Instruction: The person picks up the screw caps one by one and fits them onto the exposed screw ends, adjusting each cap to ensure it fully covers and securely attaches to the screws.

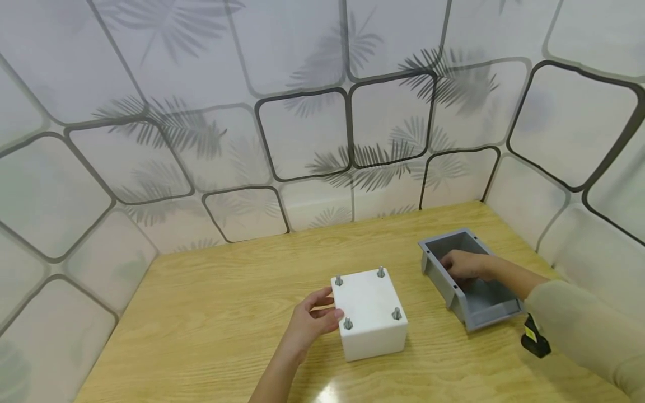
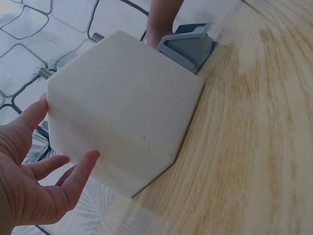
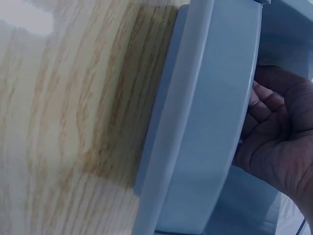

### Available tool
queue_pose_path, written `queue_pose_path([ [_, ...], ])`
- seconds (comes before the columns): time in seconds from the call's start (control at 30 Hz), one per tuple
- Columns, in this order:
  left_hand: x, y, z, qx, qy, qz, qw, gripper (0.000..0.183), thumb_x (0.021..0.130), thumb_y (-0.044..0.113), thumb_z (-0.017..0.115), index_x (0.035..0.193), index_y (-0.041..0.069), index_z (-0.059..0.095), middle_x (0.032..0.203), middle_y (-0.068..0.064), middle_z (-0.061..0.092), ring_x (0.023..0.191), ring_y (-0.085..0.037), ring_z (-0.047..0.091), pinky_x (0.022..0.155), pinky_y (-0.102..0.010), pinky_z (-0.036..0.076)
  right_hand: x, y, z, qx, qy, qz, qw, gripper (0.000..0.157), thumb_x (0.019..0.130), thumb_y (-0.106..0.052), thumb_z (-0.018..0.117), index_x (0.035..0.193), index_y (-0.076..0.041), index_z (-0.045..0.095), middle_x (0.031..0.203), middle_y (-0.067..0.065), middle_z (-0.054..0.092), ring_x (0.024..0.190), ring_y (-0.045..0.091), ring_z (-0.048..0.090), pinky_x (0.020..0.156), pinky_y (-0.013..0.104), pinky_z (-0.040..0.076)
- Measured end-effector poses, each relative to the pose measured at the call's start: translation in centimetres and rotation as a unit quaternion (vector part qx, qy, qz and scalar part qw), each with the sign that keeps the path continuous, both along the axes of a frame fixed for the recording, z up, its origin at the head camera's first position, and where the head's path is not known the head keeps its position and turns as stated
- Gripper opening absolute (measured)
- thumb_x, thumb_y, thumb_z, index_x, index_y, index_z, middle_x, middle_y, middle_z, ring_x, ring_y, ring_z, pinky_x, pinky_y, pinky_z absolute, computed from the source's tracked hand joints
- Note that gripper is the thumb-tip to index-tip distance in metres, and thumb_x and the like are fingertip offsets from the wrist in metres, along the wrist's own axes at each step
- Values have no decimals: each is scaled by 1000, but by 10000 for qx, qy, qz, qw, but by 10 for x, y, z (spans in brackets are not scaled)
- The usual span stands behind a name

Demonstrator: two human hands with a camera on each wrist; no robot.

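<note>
A white block (image 1: pixel 370 302) stands on the wooden table, with a bolt (image 1: pixel 396 313) and nut at each corner of its top. My left hand (image 1: pixel 313 318) is at the block's left side, its fingertips touching the side and its thumb at the top edge by a bolt. In the left wrist view the fingers (image 2: pixel 80 171) lie fairly straight against the block (image 2: pixel 122 103). To the right, my right hand (image 1: pixel 463 265) reaches down into a grey bin (image 1: pixel 448 284). Its fingers (image 3: pixel 266 100) are bent behind the bin's wall (image 3: pixel 210 117); I cannot tell whether they hold anything.
A small black object with a yellow patch (image 1: pixel 535 337) lies on the table beside the bin, below the right sleeve (image 1: pixel 579 330). Patterned white curtain-like walls (image 1: pixel 312 134) close off the back and sides of the wooden table (image 1: pixel 216 313).
</note>
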State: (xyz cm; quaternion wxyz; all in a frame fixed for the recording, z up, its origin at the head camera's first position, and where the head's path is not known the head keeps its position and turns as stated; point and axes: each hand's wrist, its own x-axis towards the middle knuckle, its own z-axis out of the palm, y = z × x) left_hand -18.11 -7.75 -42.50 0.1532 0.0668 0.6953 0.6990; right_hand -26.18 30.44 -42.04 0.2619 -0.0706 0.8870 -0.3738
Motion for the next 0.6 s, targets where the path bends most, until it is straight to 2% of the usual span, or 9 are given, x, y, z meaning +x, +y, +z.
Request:
queue_pose_path([
  [0.27,0,0,0,-4,8,-30,10000,69,82,21,75,139,0,42,125,-21,47,100,-20,57,84,-38,57,2,4,0,39,336,-139,9993,16,84,1,49,89,2,65,74,0,58,64,12,52,55,26,46],
  [0.37,0,0,0,1,9,-24,10000,69,82,21,75,139,0,42,125,-21,48,100,-20,57,84,-37,57,3,4,0,32,317,-215,9993,15,84,0,50,88,1,64,75,1,58,65,13,52,56,27,47],
  [0.5,1,0,0,11,11,-6,10000,69,82,19,75,139,0,42,125,-21,48,100,-20,57,84,-36,57,4,2,1,73,380,-154,9991,15,85,1,49,89,0,63,73,1,57,64,13,52,55,28,47],
  [0.6,1,1,1,3,19,-2,10000,68,83,18,75,140,-1,41,125,-20,47,100,-20,57,84,-36,57,4,0,2,104,468,-17,9988,17,85,1,50,95,3,63,76,1,59,65,13,53,56,29,48],
])
